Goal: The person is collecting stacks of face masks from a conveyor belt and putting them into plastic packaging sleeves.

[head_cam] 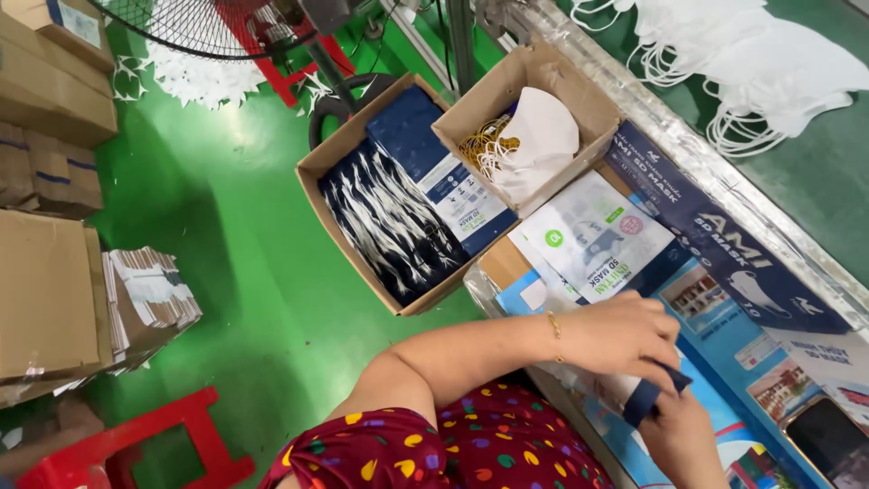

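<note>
both hands meet low over the counter [724,353]: the left hand [625,335] is closed from above on a dark navy folded mask [654,396], and the right hand [683,435] pinches its lower end. the mask's long axis slants up-right between them, the left hand nearer its upper end.

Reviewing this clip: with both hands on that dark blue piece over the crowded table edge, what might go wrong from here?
1. The left hand and right hand pinch a small dark blue folded piece above the clear pouch; it may slip or go in creased.
2. The white printed pouches lie loosely stacked at the table edge and might slide off toward the large cardboard box.
3. The phone lies near the right hand; an elbow sweep might knock it.
</note>
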